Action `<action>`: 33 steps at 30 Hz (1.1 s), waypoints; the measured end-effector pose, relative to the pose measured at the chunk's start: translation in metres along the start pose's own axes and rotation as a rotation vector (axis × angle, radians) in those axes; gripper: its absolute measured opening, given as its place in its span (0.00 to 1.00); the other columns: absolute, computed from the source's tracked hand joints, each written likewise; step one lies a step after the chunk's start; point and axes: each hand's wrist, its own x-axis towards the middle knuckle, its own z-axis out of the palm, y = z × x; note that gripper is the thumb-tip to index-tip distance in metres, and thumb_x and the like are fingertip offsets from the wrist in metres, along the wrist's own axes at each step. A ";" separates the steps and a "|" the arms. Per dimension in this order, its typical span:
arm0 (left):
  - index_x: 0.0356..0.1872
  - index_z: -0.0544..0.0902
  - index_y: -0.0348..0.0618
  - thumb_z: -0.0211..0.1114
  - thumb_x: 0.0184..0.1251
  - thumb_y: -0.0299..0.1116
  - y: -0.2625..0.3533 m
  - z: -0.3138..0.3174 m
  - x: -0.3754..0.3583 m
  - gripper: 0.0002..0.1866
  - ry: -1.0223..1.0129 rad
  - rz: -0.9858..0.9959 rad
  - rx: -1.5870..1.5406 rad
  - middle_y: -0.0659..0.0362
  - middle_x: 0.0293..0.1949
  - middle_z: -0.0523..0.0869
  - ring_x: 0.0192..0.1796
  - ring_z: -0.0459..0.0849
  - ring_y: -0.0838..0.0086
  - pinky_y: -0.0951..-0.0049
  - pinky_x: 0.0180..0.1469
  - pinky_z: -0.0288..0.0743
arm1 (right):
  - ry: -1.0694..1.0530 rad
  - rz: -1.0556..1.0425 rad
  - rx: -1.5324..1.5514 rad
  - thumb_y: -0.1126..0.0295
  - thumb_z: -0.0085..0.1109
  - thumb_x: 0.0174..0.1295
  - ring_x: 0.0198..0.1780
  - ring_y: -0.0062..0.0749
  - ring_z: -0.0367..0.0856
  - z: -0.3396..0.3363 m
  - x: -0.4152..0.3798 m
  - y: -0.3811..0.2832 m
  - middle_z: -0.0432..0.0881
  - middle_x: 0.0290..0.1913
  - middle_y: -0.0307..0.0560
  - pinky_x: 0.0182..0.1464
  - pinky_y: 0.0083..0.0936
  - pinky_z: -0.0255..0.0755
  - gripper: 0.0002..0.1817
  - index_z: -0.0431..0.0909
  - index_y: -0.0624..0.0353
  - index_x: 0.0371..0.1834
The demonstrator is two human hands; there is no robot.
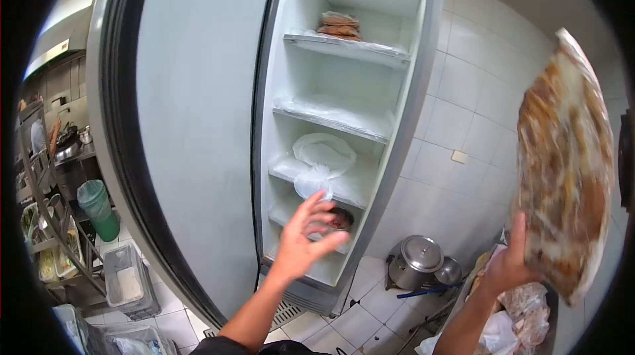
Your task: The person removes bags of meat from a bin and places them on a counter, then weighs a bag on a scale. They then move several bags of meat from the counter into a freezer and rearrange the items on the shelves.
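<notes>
My left hand (307, 232) reaches toward the open upright fridge (390, 150), fingers apart and holding nothing, in front of its lower shelves. My right hand (509, 266) grips the lower edge of a large plastic-wrapped slab of brown meat (565, 170), raised upright at the right. On the fridge's top shelf lies a stack of brown wrapped packs (340, 26). A white plastic bag (324, 156) rests on a middle shelf, just beyond my left fingertips. Behind my left hand, a dark bowl (340, 218) with reddish contents is partly hidden.
Below the slab is a container with bagged meat (526, 309). A lidded steel pot (421, 254) stands on the floor by the tiled wall. Grey crates (129, 282) and a green bin (99, 209) are at the left, beside a metal rack (59, 229).
</notes>
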 end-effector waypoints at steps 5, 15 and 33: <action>0.76 0.45 0.42 0.81 0.45 0.34 0.096 0.067 0.051 0.61 -0.283 0.634 0.074 0.46 0.73 0.56 0.65 0.72 0.57 0.59 0.62 0.71 | -0.068 -0.191 0.046 0.80 0.73 0.50 0.48 0.32 0.81 0.101 0.007 -0.006 0.82 0.50 0.50 0.52 0.28 0.77 0.23 0.77 0.71 0.50; 0.70 0.46 0.29 0.69 0.55 0.24 0.079 0.047 0.275 0.47 -0.282 0.776 -0.522 0.40 0.57 0.73 0.58 0.78 0.56 0.63 0.60 0.72 | -0.126 -0.535 0.037 0.72 0.71 0.52 0.50 0.42 0.85 0.309 -0.020 0.013 0.84 0.52 0.50 0.50 0.31 0.79 0.28 0.76 0.57 0.59; 0.51 0.79 0.36 0.65 0.67 0.41 0.054 -0.070 0.539 0.20 0.040 0.565 -0.153 0.52 0.47 0.84 0.51 0.82 0.65 0.63 0.56 0.75 | -0.416 -0.796 -0.251 0.74 0.66 0.40 0.46 0.46 0.83 0.588 0.002 0.061 0.84 0.46 0.45 0.44 0.39 0.78 0.31 0.76 0.46 0.54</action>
